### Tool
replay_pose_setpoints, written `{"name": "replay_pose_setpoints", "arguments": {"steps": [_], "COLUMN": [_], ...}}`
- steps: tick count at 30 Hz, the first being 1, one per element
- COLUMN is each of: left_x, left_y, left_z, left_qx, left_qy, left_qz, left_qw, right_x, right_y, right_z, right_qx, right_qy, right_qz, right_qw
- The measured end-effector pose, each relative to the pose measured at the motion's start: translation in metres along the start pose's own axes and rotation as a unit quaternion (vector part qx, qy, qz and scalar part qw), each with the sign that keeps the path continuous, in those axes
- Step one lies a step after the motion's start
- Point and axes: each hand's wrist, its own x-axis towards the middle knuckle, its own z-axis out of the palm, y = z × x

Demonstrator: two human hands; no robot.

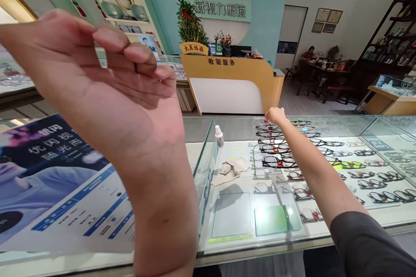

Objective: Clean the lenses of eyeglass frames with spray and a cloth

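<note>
The left hand (pixel 133 95) is raised close, wrist bent, palm bare, fingers loosely curled and released. The right hand (pixel 275 115), outstretched across the glass display counter (pixel 260 243), meets the far end of the black eyeglasses (pixel 280 163); its grip is unclear.

The glass-topped worktop (pixel 256 251) carries a small white bottle (pixel 219 137), a crumpled beige cloth (pixel 232 169) and a column of dark-framed eyeglasses (pixel 277 149).

An optician's shop: rows of black-framed eyeglasses (pixel 279 163) line a clear glass display surface (pixel 247 249), and a pale-green Chinese sign (pixel 221 8) for eyeglasses hangs behind a yellow-and-white cashier's desk (pixel 227 95).
</note>
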Motion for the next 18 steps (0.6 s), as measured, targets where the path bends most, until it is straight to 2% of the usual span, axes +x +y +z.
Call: {"name": "replay_pose_setpoints", "arguments": {"steps": [2, 3, 7, 9, 11, 12, 14, 15, 18], "left_x": [0.000, 0.000, -0.004, -0.008, -0.013, -0.017, -0.027, -0.034, -0.055], "left_y": [0.004, 0.006, 0.012, 0.014, 0.015, 0.016, 0.017, 0.019, 0.028], "left_z": [0.009, 0.014, 0.037, 0.047, 0.055, 0.059, 0.066, 0.070, 0.079], "left_qx": [-0.073, -0.096, -0.109, -0.083, -0.058, -0.051, -0.045, -0.036, 0.050], "left_qy": [-0.029, -0.025, 0.115, 0.135, 0.134, 0.128, 0.104, 0.082, 0.007], "left_qz": [-0.027, -0.035, -0.044, -0.055, -0.053, -0.035, 0.035, 0.077, 0.169], "left_qw": [0.997, 0.994, 0.986, 0.986, 0.988, 0.990, 0.993, 0.993, 0.984], "right_x": [-0.001, -0.002, -0.020, -0.040, -0.072, -0.090, -0.129, -0.148, -0.191], "right_y": [0.000, -0.001, -0.010, -0.022, -0.041, -0.052, -0.076, -0.088, -0.117], "right_z": [0.001, 0.000, -0.008, -0.009, -0.003, 0.004, 0.022, 0.033, 0.063], "right_qx": [0.000, 0.000, 0.010, 0.025, 0.058, 0.079, 0.131, 0.125, 0.071], "right_qy": [-0.004, -0.005, 0.003, 0.005, -0.009, -0.026, -0.057, -0.067, -0.047], "right_qz": [0.001, 0.001, -0.024, -0.062, -0.134, -0.181, -0.297, -0.317, -0.312], "right_qw": [1.000, 1.000, 1.000, 0.998, 0.989, 0.980, 0.944, 0.938, 0.946]}}
